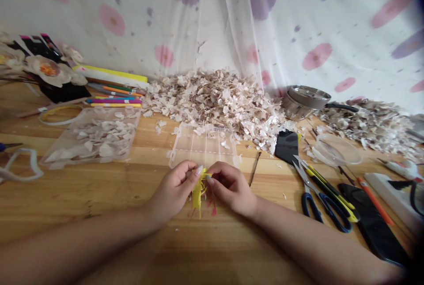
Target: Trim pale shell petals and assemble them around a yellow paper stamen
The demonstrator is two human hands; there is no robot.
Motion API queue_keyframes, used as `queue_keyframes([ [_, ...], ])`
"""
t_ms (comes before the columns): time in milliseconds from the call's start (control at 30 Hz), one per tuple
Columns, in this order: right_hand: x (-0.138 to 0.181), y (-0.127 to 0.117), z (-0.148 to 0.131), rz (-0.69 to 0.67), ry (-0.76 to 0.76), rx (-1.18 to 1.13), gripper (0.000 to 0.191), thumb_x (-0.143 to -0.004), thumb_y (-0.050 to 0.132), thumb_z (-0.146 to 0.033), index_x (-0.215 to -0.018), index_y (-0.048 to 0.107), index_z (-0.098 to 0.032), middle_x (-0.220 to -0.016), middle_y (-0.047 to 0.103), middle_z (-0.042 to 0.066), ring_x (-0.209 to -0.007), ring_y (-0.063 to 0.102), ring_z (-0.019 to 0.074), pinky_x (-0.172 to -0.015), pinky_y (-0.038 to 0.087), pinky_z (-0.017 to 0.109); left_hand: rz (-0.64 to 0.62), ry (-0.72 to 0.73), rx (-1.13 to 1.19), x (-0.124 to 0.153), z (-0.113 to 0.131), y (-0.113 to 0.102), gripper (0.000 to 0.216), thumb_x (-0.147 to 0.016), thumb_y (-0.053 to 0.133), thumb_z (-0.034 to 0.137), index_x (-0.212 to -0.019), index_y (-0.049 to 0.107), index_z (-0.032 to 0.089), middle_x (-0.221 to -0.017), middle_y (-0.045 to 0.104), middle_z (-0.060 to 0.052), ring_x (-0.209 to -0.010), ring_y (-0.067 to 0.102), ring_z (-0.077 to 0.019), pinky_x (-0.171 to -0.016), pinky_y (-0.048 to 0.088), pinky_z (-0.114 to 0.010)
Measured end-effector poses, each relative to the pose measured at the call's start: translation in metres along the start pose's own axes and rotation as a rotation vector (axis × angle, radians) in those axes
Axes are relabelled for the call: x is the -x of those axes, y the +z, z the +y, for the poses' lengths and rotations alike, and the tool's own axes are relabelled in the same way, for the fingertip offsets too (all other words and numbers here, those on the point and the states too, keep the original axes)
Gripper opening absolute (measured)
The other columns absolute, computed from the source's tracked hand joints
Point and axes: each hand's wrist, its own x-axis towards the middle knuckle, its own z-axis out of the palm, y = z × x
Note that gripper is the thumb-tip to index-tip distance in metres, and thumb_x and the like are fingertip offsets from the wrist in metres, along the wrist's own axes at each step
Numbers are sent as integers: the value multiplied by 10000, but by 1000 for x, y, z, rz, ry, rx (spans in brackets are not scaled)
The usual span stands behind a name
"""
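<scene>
Both my hands meet at the middle of the wooden table (99, 196). My left hand (174, 190) and my right hand (230, 185) each pinch a small yellow fringed bundle (198, 190) between thumb and fingertips. Thin yellow strands hang down from it, with a few red tips near the tabletop. Just behind my hands lies a clear compartment box (203, 144) with a few pale flakes in it.
A big heap of pale dried flakes (215, 99) lies against the curtain, a second heap (371, 121) at right. A clear tray of flakes (96, 135), coloured pens (114, 95), scissors (318, 188), a metal pan (308, 97), a black phone (286, 146) and paper flowers (46, 69) surround me.
</scene>
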Motion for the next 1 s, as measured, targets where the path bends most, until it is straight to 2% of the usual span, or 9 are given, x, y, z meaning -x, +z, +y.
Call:
queue_keyframes([
  [167, -1, 1, 2, 26, 82, -149, 211, -825, 589, -375, -824, 575, -164, -726, 577, 26, -620, 553, 126, -567, 458, 261, 22, -7, 10, 0, -1, 1, 333, -817, 501, 490, -864, 518, 160, -617, 494, 43, -543, 445, -101, -483, 375, -201],
  [367, -2, 1, 1, 37, 95, -211, 187, -809, 616, -356, -805, 592, -171, -706, 566, 12, -585, 522, 111, -539, 432, 247, 23, -4, 31, 1, 2, 2, 333, -812, 502, 485, -860, 521, 156, -622, 523, 35, -539, 477, -106, -483, 374, -206],
  [800, -2, 0, 2, 78, 113, -221, 150, -808, 621, -319, -798, 593, -172, -658, 529, -12, -545, 470, 92, -498, 386, 224, 74, 1, 73, -1, 1, 1, 340, -800, 534, 488, -866, 523, 155, -650, 525, 37, -560, 447, -98, -498, 381, -200],
  [1000, 0, -1, 3, 89, 47, -198, 130, -836, 589, -313, -835, 597, -183, -692, 524, -3, -568, 487, 103, -513, 405, 235, 81, -16, 91, -1, 2, 0, 354, -795, 539, 506, -869, 521, 160, -617, 503, 48, -532, 437, -91, -479, 370, -195],
])
